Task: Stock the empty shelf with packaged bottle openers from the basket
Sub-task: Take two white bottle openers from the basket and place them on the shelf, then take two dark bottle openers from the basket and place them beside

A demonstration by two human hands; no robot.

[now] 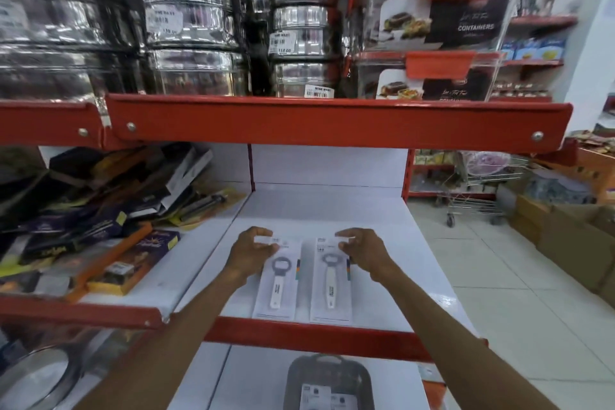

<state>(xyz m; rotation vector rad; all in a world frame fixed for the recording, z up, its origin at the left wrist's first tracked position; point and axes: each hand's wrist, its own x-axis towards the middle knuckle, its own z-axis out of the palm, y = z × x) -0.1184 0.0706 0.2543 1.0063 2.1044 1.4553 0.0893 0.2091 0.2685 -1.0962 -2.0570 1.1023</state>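
Two packs were seen lying flat, side by side, on the white shelf at lower centre of the frame, bottom edges close to the red front lip. The left pack showed an opener with a dark ring head; the right pack showed a pale one. Each was pinched at its top edge: the left hand was curled with thumb and fingers closed on the left pack's header card, and the right hand was closed the same way on the right pack's header. Whether the packs were resting fully on the shelf or slightly lifted at the top could not be told. The rest of the shelf behind them was bare, so stocking was judged to be at an early stage: two placed or nearly placed, most of the space unfilled. The basket was seen at bottom centre, on the level below, with at least two more packs visible inside; the total left could not be counted. Release of both packs, then further trips to the basket, were judged outstanding.
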